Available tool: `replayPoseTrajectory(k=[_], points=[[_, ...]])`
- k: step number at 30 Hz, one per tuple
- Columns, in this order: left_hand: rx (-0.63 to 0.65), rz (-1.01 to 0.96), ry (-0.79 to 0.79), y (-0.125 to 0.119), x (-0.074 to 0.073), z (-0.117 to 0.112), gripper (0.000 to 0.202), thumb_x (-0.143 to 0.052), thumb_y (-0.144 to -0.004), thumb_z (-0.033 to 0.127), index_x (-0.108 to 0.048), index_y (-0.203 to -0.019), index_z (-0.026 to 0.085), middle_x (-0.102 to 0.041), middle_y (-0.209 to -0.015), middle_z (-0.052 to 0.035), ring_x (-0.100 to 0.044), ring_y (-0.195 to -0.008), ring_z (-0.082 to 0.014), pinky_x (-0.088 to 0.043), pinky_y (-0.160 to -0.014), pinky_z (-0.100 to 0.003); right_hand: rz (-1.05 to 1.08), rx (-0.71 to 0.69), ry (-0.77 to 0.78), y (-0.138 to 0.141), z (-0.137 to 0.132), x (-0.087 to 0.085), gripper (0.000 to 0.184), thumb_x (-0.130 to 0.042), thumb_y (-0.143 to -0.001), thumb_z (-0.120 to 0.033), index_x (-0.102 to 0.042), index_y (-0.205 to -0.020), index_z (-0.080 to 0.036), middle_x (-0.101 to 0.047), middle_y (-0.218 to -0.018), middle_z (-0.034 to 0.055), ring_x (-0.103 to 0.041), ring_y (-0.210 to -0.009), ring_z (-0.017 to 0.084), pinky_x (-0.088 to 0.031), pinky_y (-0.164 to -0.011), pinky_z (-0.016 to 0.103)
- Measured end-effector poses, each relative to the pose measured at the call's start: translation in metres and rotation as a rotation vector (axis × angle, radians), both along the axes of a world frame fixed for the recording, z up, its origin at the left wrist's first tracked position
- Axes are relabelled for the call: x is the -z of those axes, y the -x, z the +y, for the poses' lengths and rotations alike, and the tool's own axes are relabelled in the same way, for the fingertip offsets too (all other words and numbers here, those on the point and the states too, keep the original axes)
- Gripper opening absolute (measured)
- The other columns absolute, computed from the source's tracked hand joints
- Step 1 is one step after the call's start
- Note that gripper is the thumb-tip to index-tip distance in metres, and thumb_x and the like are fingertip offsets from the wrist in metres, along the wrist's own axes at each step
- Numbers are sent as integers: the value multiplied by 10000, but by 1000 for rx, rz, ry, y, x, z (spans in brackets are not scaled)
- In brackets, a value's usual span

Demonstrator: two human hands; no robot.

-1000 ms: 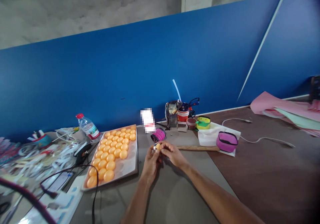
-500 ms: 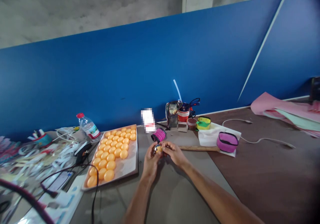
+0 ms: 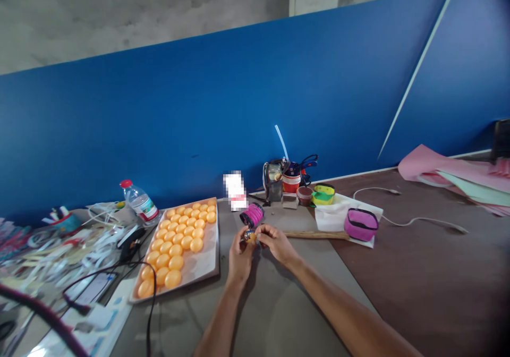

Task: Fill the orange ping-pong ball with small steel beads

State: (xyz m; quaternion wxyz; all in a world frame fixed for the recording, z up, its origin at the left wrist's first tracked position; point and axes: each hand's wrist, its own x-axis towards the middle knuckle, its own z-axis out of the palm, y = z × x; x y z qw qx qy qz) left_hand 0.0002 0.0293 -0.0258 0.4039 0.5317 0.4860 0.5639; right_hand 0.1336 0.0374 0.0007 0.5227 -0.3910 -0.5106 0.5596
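My left hand (image 3: 240, 255) and my right hand (image 3: 275, 243) meet over the grey table top, fingers pinched together around a small orange ball (image 3: 251, 236) with something shiny on it. Both hands are closed on the ball. Just behind them lies a pink spool (image 3: 252, 214) on its side. To the left stands a tray (image 3: 207, 261) with several orange balls (image 3: 177, 237) laid in rows.
A water bottle (image 3: 138, 202), cables and a clutter of paper pieces lie at the left. Cups and small pots (image 3: 292, 183) stand at the blue wall. A wooden stick (image 3: 314, 235), a pink pouch (image 3: 360, 224), a white cable and pink sheets (image 3: 450, 172) lie to the right.
Both hands stay on the ball and shift their fingers a little round it. The view has tilted slightly; nothing else moved.
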Motion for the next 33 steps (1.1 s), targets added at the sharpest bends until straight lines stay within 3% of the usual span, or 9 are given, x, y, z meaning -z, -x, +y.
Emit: replayPoseTrajectory(k=[4, 15, 33], points=[[35, 78, -31, 0, 2, -1, 466, -639, -752, 392, -563, -1153, 167, -613, -1117, -110, -594, -984, -211, -459, -881, -352, -39, -6, 6, 1, 0, 2, 139, -555, -669, -313, -559, -693, -177, -498, -603, -39, -404, -559, 97, -324, -572, 236], [-42, 265, -146, 1, -3, -5, 389, -596, -788, 373, -593, -1121, 172, -611, -1015, -97, -586, -948, -213, -464, -858, -355, -63, -22, 28, 0, 1, 4, 131, -568, -667, -309, -561, -676, -179, -496, -591, -40, -409, -528, 94, -336, -560, 236], [-46, 282, -154, -1, -8, -7, 365, -589, -787, 347, -601, -1114, 185, -603, -1006, -93, -578, -936, -218, -463, -849, -359, -7, -11, 108, 1, 1, 6, 128, -584, -652, -302, -567, -642, -175, -514, -565, -44, -416, -488, 77, -336, -524, 220]])
